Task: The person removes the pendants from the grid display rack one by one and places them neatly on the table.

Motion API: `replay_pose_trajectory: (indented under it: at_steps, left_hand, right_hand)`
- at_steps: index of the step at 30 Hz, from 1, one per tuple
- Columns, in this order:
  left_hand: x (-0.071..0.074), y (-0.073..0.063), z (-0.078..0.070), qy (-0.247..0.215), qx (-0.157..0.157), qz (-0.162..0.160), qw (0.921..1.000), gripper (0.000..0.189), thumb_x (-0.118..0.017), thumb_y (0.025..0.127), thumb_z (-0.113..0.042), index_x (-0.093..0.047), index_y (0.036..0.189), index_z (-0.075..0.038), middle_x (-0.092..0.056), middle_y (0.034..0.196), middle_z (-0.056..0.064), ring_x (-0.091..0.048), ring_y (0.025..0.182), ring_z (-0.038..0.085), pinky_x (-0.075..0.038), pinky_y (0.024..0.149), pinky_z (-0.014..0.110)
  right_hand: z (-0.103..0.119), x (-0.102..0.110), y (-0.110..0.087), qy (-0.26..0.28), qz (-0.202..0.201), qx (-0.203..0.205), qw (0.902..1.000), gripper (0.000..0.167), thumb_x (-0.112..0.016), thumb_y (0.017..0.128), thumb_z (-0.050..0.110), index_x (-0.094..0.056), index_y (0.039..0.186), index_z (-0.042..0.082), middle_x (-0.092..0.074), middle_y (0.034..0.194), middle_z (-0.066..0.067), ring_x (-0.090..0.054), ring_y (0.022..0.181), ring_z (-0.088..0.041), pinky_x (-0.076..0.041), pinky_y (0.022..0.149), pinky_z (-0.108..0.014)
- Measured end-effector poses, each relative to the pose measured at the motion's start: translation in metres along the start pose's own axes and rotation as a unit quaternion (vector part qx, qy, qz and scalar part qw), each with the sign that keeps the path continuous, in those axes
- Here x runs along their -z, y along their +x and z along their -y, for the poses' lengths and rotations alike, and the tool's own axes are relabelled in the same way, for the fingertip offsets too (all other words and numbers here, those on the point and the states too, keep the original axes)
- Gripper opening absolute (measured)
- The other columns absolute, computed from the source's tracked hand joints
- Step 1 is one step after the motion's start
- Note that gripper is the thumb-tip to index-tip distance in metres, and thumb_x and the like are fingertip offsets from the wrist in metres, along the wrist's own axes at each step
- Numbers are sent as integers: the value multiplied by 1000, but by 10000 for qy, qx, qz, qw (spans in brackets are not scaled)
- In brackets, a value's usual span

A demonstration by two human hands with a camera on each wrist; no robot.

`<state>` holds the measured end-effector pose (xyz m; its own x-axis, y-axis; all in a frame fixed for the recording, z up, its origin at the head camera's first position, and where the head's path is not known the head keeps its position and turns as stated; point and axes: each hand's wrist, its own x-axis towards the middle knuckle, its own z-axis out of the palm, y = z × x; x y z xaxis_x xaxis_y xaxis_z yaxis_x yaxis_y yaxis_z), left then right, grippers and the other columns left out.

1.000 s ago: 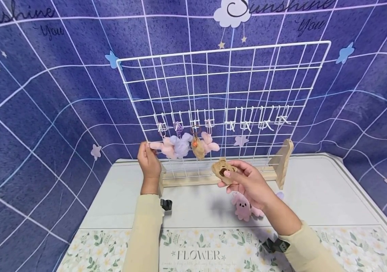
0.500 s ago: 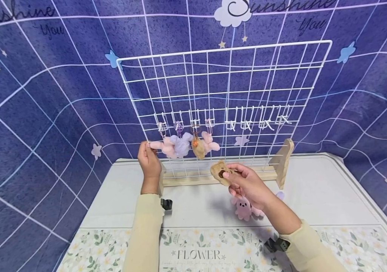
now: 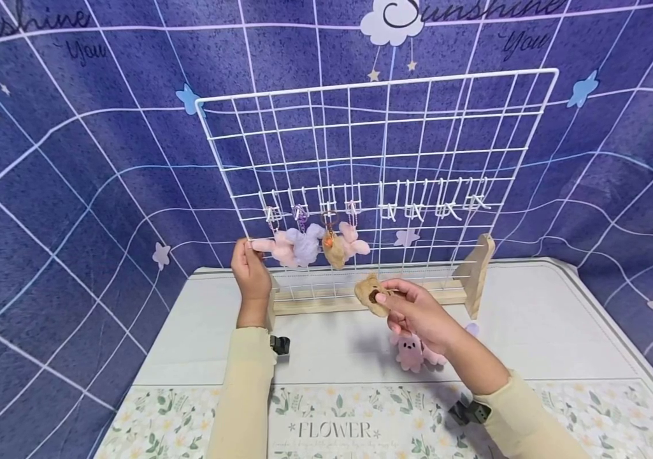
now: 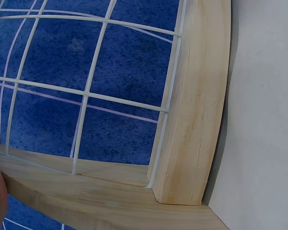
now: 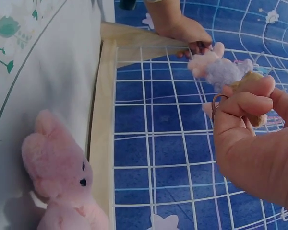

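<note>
My right hand (image 3: 422, 313) pinches a brown plush bear keychain (image 3: 367, 294) between thumb and fingers, in front of the rack's lower part. In the right wrist view a copper-coloured key ring (image 5: 216, 101) pokes out beside the fingers. My left hand (image 3: 253, 275) grips the left edge of the white wire grid rack (image 3: 386, 121). Hanging from its left hooks are a pink plush (image 3: 283, 250), a lilac plush (image 3: 306, 247), a tan plush (image 3: 334, 254) with an orange spot and another pink plush (image 3: 355, 243), each on a ring or chain.
Several bare white hooks (image 3: 415, 212) line the rack's right half. Its wooden foot (image 3: 478, 274) stands at the right. On the table (image 3: 326, 357) under my right forearm lies a pink plush (image 3: 409, 354), with a lilac piece (image 3: 472, 329) behind. A patterned purple curtain (image 3: 102, 210) surrounds the table.
My right hand has turned and shifted the bear slightly left and down. The left hand keeps its place on the rack's edge, and the hanging plushes have not moved.
</note>
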<state>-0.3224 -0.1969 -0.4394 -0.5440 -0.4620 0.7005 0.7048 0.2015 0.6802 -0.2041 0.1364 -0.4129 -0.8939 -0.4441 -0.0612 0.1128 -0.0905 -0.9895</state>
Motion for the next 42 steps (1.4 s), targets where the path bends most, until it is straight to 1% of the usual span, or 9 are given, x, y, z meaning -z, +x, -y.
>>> replay_pose_trajectory:
  at_steps: [5,11,19,26,28,32,36,40,42]
  left_hand:
    - [0,0,0,-24,-56,48,10000,29,-41,110,-3,-59,87,-7,-47,74,21,-51,65,14,-43,64,21]
    - [0,0,1,-48,-44,51,10000,30,-41,110,-5,-59,86,-11,-47,73,21,-49,67,2,-43,63,21]
    - [0,2,1,-4,-36,14,10000,28,-42,109,-4,-57,86,2,-51,70,9,-50,66,2,-44,62,25]
    - [0,0,0,27,-37,32,10000,28,-42,110,-4,-57,87,3,-47,73,24,-50,66,5,-44,63,24]
    - [0,0,0,57,-20,34,10000,27,-41,110,-3,-56,88,4,-47,74,25,-50,67,4,-43,64,24]
    - [0,0,0,117,88,21,9999,27,-39,109,-1,-56,88,3,-49,73,12,-48,68,2,-42,66,19]
    - [-1,-2,-7,180,45,44,9998,28,-37,109,1,-53,85,3,-47,71,2,-44,66,4,-38,65,14]
    - [-3,-3,-23,355,-217,96,9991,29,-35,109,1,-48,85,11,-43,69,9,-40,65,6,-34,64,13]
    - [-4,-4,-29,493,-308,92,9983,29,-35,109,0,-47,87,13,-42,68,14,-40,65,3,-33,64,13]
  right_hand:
    - [-3,2,2,-66,95,-64,9999,32,-61,106,22,-52,132,6,-60,77,4,-51,54,-6,-37,48,-19]
    - [-5,2,1,-248,160,-113,9995,34,-62,106,22,-52,133,5,-60,79,4,-52,55,-7,-37,49,-21]
    - [-4,2,0,-406,269,-185,9986,31,-62,106,23,-55,132,7,-56,77,3,-53,56,-8,-41,52,-21]
    - [-6,3,0,-612,319,-226,9974,38,-65,104,21,-53,134,2,-61,82,3,-55,58,-7,-47,54,-20]
    - [-8,3,1,-621,348,-217,9972,38,-66,104,20,-53,134,0,-61,83,4,-55,58,-7,-47,54,-20]
    - [-9,3,0,-567,387,-215,9974,37,-65,104,19,-52,133,1,-61,79,3,-56,57,-8,-42,52,-20]
    - [-10,2,-1,-568,402,-233,9973,36,-65,103,18,-52,133,2,-61,77,2,-57,56,-8,-41,50,-20]
    - [-10,3,-1,-653,397,-236,9968,38,-66,103,18,-52,135,0,-62,82,1,-57,57,-9,-41,51,-20]
    - [-11,3,-1,-714,364,-251,9965,40,-66,103,18,-52,136,0,-62,85,0,-56,57,-9,-41,51,-20]
